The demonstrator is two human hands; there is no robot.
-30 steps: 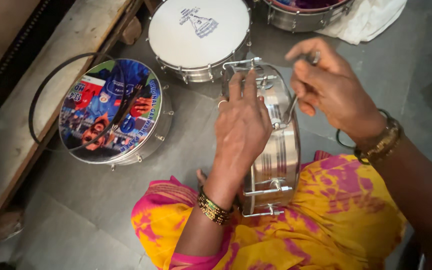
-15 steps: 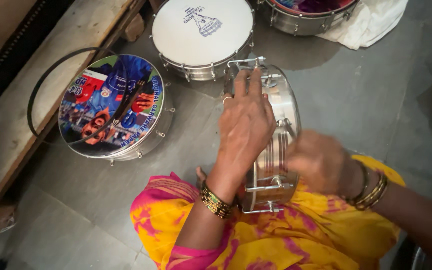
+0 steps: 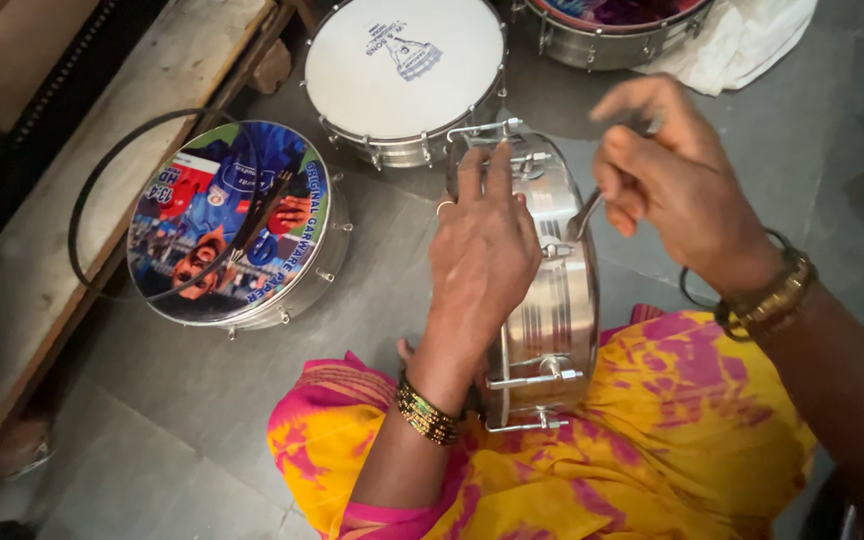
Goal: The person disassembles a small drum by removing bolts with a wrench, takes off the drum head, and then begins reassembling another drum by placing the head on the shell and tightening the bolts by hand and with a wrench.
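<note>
The left hand (image 3: 482,250) lies flat, palm down, on the top edge of a steel drum (image 3: 552,310) that stands on its rim in the person's lap, fingers stretched forward and close together over the shell; a ring shows on one finger and beaded bangles (image 3: 424,410) circle the wrist. The right hand (image 3: 677,180) hovers just right of the drum, wrist bent, fingers curled narrowly around a thin metal tool (image 3: 584,215) whose tip meets the drum's side near a tuning lug. A gold bracelet (image 3: 767,300) sits on that wrist. The drum rests against yellow and pink cloth (image 3: 652,450). On the grey floor (image 3: 182,400) beyond lie a white-headed drum (image 3: 402,70), a drum with a colourful printed head (image 3: 227,225) with a black hoop (image 3: 92,190) leaning across it, and a wooden plank (image 3: 42,220) to the left.
</note>
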